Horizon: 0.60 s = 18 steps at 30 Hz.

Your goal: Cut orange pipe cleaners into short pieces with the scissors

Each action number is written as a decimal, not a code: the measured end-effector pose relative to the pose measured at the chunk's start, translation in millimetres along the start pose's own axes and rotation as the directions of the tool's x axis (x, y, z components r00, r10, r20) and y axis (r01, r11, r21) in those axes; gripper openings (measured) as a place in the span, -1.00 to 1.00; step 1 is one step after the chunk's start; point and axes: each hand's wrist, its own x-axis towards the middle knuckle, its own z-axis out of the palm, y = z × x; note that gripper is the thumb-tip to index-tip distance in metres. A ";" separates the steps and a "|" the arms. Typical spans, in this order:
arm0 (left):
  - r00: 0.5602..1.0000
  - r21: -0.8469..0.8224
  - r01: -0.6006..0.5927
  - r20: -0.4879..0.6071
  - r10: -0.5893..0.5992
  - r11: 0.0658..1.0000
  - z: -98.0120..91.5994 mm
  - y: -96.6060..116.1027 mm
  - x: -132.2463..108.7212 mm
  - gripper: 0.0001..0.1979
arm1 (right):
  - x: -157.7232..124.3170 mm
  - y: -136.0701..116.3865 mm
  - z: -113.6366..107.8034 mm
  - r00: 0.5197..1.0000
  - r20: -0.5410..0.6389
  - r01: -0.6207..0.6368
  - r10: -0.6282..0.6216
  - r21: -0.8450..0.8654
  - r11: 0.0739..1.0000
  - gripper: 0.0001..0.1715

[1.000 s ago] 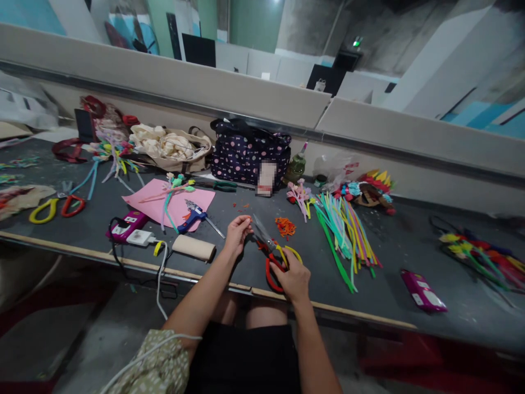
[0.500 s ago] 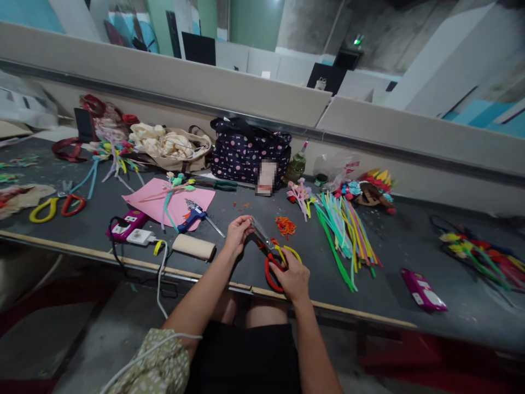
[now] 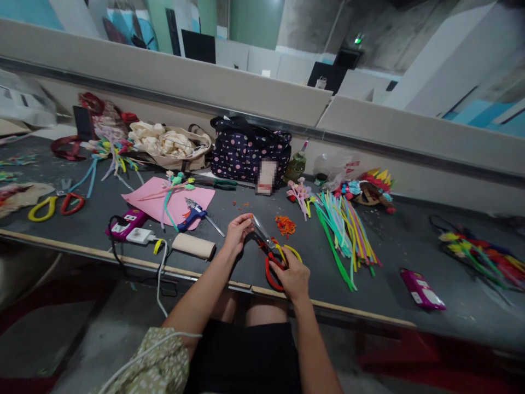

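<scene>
My right hand point(image 3: 294, 274) is closed on scissors point(image 3: 273, 264) with one red and one yellow handle. The handles are spread, and the blades point away from me toward my left hand point(image 3: 239, 234). That hand is pinched at the blade tips, with a small orange bit just showing at its fingertips. Its exact shape is too small to tell. Beyond the scissors, a little heap of short orange pieces point(image 3: 285, 226) lies on the dark table point(image 3: 250, 268). More red-orange bits sit close beside the blades, partly hidden by them.
Colourful pipe cleaners point(image 3: 348, 232) lie to the right, with a purple power strip point(image 3: 422, 290) farther right. On the left are a cardboard tube point(image 3: 194, 246), a blue glue gun point(image 3: 192, 217), pink paper point(image 3: 143, 200) and a second pair of scissors point(image 3: 61, 205). A dotted bag point(image 3: 241, 150) stands behind.
Hardly anything differs. Both hands and the scissors stay in nearly the same place, and the view has shifted very slightly.
</scene>
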 end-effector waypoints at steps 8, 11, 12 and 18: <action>1.000 -0.008 0.017 -0.006 -0.017 1.000 -0.2 -0.9 -0.2 -0.66 | -2.4 3.7 3.7 0.999 -0.028 0.016 -0.016 -0.007 1.000 -0.37; 1.000 -0.008 0.023 -0.010 -0.023 1.000 0.0 -1.2 0.1 -0.67 | -2.6 4.0 4.4 0.999 -0.045 0.030 -0.030 0.000 1.000 -0.38; 1.000 -0.008 0.025 -0.009 -0.025 1.000 0.0 -1.2 0.1 -0.67 | -2.6 4.1 4.7 0.998 -0.052 0.035 -0.035 -0.002 0.999 -0.38; 0.999 0.012 0.043 0.013 -0.044 0.999 0.2 -1.7 0.0 -0.68 | -3.2 5.4 6.1 0.994 -0.073 0.075 -0.078 -0.040 0.996 -0.39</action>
